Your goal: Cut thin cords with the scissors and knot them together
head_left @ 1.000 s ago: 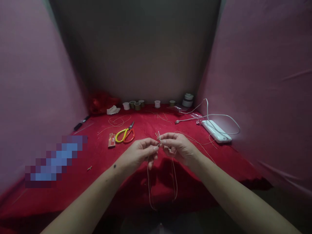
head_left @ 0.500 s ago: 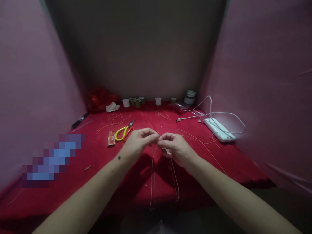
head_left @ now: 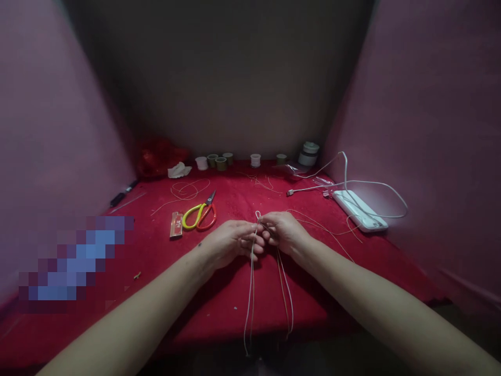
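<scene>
Thin pale and tan cords (head_left: 252, 282) hang from between my two hands, over the front part of the red cloth. A small loop of cord stands up just above the fingertips. My right hand (head_left: 284, 230) pinches the cords below that loop, thumb and index finger together. My left hand (head_left: 240, 237) touches the cords from the left, its thumb and index finger closed near them and the other fingers loosely curled. Further cord strands droop below my right hand.
Scissors (head_left: 200, 215) with yellow and red handles lie beside a lighter (head_left: 176, 225) on the red cloth (head_left: 211, 329). Thread spools (head_left: 255, 160) line the back. A white phone-like device (head_left: 360, 211) and cable (head_left: 376, 183) lie right. A red bag (head_left: 160, 159) is back left.
My left hand has moved slightly down, uncovering the scissors' red handle. A small loop now shows above the fingertips, and the left fingers have spread more.
</scene>
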Tool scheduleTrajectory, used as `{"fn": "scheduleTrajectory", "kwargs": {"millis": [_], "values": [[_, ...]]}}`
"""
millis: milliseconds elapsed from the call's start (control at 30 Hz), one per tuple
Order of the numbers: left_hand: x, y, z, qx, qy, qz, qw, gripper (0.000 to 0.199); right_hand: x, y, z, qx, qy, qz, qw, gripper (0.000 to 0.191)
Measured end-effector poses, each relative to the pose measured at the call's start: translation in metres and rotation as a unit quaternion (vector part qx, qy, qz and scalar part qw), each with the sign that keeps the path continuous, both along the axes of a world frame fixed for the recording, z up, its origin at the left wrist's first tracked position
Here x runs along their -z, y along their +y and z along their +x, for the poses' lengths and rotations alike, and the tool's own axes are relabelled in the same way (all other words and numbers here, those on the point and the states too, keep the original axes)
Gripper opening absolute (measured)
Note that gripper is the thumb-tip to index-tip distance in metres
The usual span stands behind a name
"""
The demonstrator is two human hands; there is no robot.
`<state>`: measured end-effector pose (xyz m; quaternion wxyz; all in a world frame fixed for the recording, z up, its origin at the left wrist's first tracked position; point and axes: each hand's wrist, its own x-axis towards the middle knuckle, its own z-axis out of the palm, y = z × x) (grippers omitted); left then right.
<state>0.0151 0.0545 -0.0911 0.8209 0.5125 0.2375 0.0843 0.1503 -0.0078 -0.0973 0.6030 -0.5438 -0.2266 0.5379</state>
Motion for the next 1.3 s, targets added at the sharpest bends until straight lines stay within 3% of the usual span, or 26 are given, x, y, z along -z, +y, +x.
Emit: {"fn": "scheduleTrajectory", "kwargs": {"millis": [233,633,733,800,900,967,1033,1100,1133,1200,1300], "values": [[0.008,-0.001,0.006,-0.008,0.015,0.031,0.999,0.016,0.005,0.007,0.004,-0.005,-0.007,-0.02,1.0,0.014],[0.0,-0.004,0.004,0.026,0.068,0.07,0.995,0.015,0.006,0.018,0.008,-0.044,-0.072,-0.098,0.992,0.016],[-0.002,-0.003,0.001,0.008,0.114,0.121,0.986,0.024,0.004,0.015,0.007,-0.057,-0.092,-0.117,0.987,0.016],[-0.003,-0.001,-0.002,0.009,0.168,0.199,0.965,0.022,0.002,0.01,0.008,-0.069,-0.126,-0.126,0.982,0.021],[-0.005,0.001,-0.006,0.061,0.205,0.347,0.913,0.022,0.0,-0.002,0.011,-0.092,-0.153,-0.115,0.977,0.026],[-0.004,0.003,-0.008,0.081,0.208,0.455,0.862,0.028,0.0,-0.01,0.013,-0.103,-0.157,-0.101,0.977,0.022],[-0.001,0.005,-0.009,0.068,0.23,0.576,0.781,0.028,0.0,-0.015,0.014,-0.113,-0.201,-0.097,0.968,0.019],[0.002,0.005,-0.011,0.055,0.275,0.678,0.68,0.027,0.001,-0.017,0.014,-0.124,-0.307,-0.096,0.939,0.019],[0.003,0.005,-0.011,0.055,0.298,0.714,0.631,0.026,0.002,-0.018,0.013,-0.125,-0.383,-0.093,0.911,0.018],[0.005,0.003,-0.014,0.068,0.333,0.757,0.559,0.025,0.005,-0.018,0.012,-0.115,-0.546,-0.087,0.825,0.015],[0.004,0.001,-0.018,0.078,0.346,0.781,0.514,0.024,0.009,-0.019,0.013,-0.102,-0.707,-0.103,0.692,0.014]]}}
